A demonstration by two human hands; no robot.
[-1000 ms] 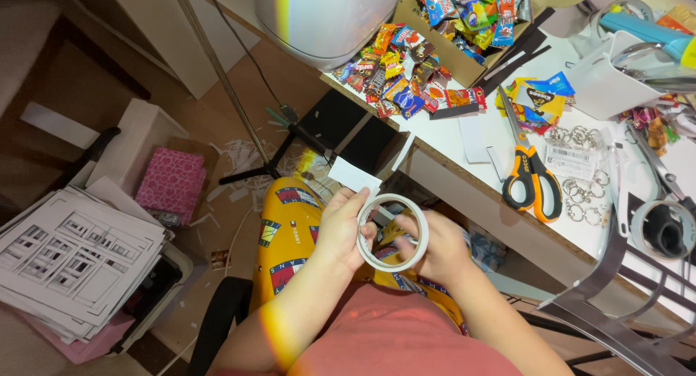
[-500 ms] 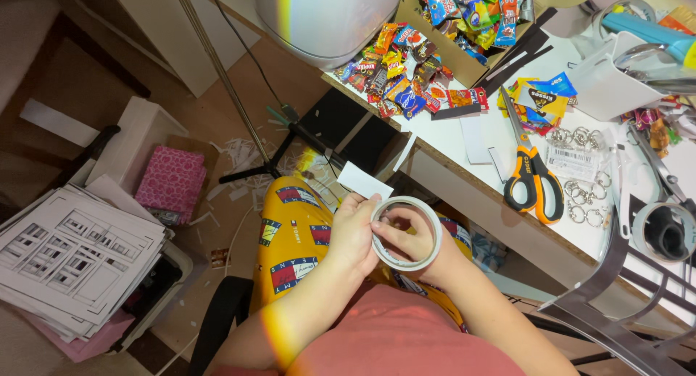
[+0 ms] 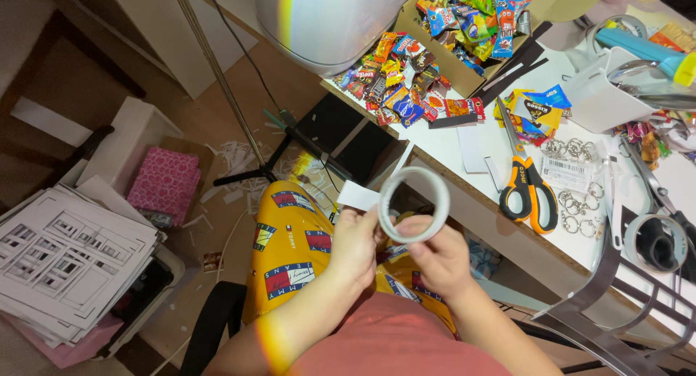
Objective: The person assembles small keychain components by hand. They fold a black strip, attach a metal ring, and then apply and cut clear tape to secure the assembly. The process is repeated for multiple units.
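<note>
A white roll of tape point(image 3: 415, 203) is held upright over my lap by both hands. My right hand point(image 3: 435, 256) grips its lower rim from the right, thumb across the bottom edge. My left hand point(image 3: 357, 242) pinches the roll's left side and also holds a small white card point(image 3: 358, 196) that sticks out to the left. Beneath the hands lie my yellow patterned trousers point(image 3: 290, 260).
The white table point(image 3: 471, 155) on the right carries orange-handled scissors point(image 3: 528, 182), loose key rings point(image 3: 576, 202), another tape roll point(image 3: 652, 242), heaped candy wrappers point(image 3: 406, 79) and a cardboard box point(image 3: 464, 28). On the floor left: a paper stack point(image 3: 65, 263), a pink box point(image 3: 163, 186), a tripod point(image 3: 275, 140).
The tape roll has moved up and to the right, and both hands have shifted their grip on it. The white card stays at the left hand.
</note>
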